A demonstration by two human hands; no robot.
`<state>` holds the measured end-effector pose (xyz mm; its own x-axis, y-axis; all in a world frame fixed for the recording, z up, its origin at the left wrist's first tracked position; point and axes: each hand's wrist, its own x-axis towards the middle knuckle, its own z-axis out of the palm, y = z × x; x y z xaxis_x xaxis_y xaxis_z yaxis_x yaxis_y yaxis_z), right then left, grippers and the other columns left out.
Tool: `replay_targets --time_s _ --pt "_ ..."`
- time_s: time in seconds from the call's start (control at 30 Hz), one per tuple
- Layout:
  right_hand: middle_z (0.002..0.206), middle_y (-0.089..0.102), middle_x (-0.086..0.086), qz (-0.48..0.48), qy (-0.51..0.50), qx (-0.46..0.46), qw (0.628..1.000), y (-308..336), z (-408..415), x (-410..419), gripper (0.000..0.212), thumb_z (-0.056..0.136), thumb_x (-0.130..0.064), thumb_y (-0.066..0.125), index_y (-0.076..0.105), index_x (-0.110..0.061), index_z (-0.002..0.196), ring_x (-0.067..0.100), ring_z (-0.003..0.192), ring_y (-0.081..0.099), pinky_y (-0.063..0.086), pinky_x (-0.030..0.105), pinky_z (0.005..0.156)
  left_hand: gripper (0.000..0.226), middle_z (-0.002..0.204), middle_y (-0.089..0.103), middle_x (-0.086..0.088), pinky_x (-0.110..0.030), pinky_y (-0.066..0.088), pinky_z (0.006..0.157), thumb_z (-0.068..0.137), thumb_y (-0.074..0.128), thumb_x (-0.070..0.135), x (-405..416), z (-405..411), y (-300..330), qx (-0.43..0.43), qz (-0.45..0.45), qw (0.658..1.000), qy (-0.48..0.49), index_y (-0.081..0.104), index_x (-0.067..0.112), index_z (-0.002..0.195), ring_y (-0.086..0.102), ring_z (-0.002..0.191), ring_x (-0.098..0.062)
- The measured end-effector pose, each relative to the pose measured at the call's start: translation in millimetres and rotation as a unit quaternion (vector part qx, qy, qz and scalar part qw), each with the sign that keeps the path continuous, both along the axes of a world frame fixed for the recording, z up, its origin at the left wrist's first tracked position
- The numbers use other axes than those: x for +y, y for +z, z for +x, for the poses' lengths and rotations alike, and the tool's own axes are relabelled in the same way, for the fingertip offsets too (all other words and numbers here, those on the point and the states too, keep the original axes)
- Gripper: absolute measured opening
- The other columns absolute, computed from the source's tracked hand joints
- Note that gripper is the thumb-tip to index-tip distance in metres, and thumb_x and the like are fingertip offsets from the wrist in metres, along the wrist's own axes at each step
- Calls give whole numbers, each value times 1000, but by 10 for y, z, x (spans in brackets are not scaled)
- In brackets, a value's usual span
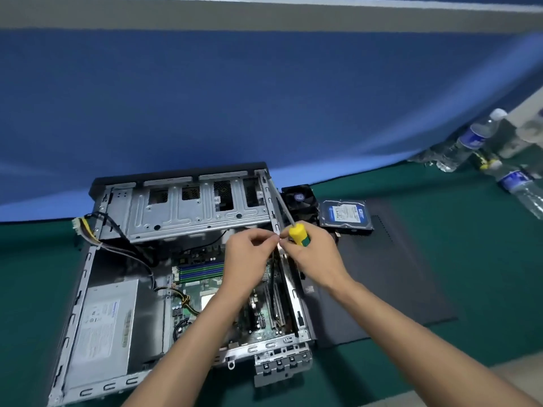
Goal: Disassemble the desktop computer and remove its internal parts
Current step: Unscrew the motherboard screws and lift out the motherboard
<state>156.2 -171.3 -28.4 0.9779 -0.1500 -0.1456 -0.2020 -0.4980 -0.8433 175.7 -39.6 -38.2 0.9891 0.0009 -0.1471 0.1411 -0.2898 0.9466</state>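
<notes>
both forearms reach over the open desktop computer (188, 259) on the green table (440, 259), the right hand (311, 251) curled round a yellow-handled screwdriver (298, 235) while the left hand (249, 254) pinches something too small to identify at the case's right rail. judged best: steady the part, keep a firm hold. a hard drive (345, 214) and fan (299, 198) lie just beyond.
</notes>
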Motion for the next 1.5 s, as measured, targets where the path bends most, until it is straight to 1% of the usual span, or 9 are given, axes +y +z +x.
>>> replay_targets --time_s 0.17,0.3,0.47,0.53,0.67,0.83,1.07,1.3,1.5 --pt "63 62 -13 48 -35 -28 998 -3 -35 -161 9 83 -22 71 68 -25 75 9 59 53 45 31 61 18 52 61 -4 -32 50 54 86 66 12 -172 13 95 59 -71 996 -18 71 18 70 53 47 -15" --pt "64 63 -11 71 -75 -59 993 -6 -42 -254 6 82 -20 71 68 -21 77 12 62 56 48 33 65 19 42 54 -2 -26 43 42 89 64 17 -328 29 102 41 -50 998 -27 69 21 71 48 34 -15" --pt "72 67 1 49 -80 -48 994 -96 -38 -381 7 84 -20 69 68 -15 79 20 71 60 49 34 70 23 42 53 10 -25 35 46 91 59 26 -445 134 -3 -6 54 995 -87 68 25 69 48 43 -11" --pt "69 66 -1 51 -96 -33 994 -199 -47 -434 10 83 -19 70 66 -18 74 14 65 56 46 28 66 33 44 49 7 -26 34 49 92 54 29 -479 171 -94 -38 129 988 -78 57 24 60 45 47 -15" --pt "55 60 -13 100 -177 29 979 -496 -59 -459 25 81 -16 69 62 -28 61 8 55 50 42 26 57 35 48 37 7 -10 17 56 87 54 19 -545 193 -245 -119 275 954 -31 34 20 58 37 47 -12" --pt "54 59 -6 112 -193 134 965 -929 -46 -419 23 81 -20 65 62 -28 60 19 52 52 48 37 55 48 46 23 10 -23 20 45 80 57 5 -621 231 -389 -171 278 945 -31 21 27 56 24 43 -3" --pt "76 64 6 11 -166 249 954 -1339 70 -233 15 88 -28 59 61 -20 76 30 78 62 47 33 67 31 46 24 5 -20 20 48 75 49 13 -630 244 -440 -185 309 933 -16 27 19 55 25 45 -14" --pt "76 65 3 -138 -134 235 953 -1389 142 -158 12 87 -19 54 63 -23 81 27 71 58 37 28 62 31 45 25 2 -20 20 46 72 50 11 -628 258 -469 -178 305 936 -10 27 19 53 21 45 -15" --pt "70 58 -2 -153 -124 226 954 -1369 129 -189 7 89 -23 58 65 -22 87 22 69 57 36 26 61 32 46 23 5 -20 23 48 74 49 12 -611 267 -480 -179 285 942 -13 25 20 54 16 44 -9"
